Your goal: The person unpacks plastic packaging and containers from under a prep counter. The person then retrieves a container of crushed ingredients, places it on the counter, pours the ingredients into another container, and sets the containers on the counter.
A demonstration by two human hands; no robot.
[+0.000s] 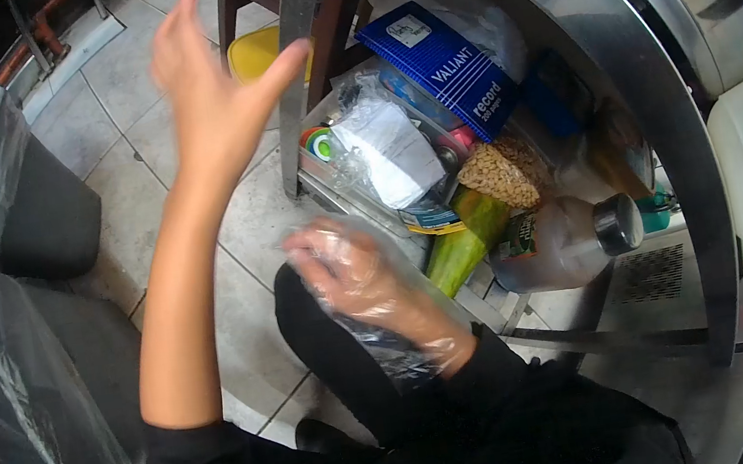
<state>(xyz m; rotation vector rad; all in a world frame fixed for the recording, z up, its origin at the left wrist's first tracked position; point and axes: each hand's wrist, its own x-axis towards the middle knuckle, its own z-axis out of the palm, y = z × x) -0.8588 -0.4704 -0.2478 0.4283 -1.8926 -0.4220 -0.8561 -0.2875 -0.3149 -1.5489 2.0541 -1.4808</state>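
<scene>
1. Blue book (454, 78): reads "VALIANT", "record", prob. "200 pages"; logo nr top edge too small to read. Lies slanted atop the stuff on the low shelf.
2. Jar (557, 253) w/ metal lid, on its side; label (517, 237) too small to read.
3. Also on shelf: white papers (391, 155), bag of brown bits (501, 176) by upper end of long green fruit (460, 253).
4. Metal leg (295, 62) stands btw L hand & shelf stuff; yellow seat (247, 58) behind it. Far L: 2 grey bins (45, 207) w/ clear liners.
5. L hand (220, 101): bare, raised, blurred; thumb & fingers spread wide, nothing held. Thumb overlaps leg in view; contact unclear.
6. R hand (349, 278): inside clear plastic (398, 352), glove or bag, can't tell; it covers fingers to wrist. Fingers part-curled; can't tell if gripping.
</scene>
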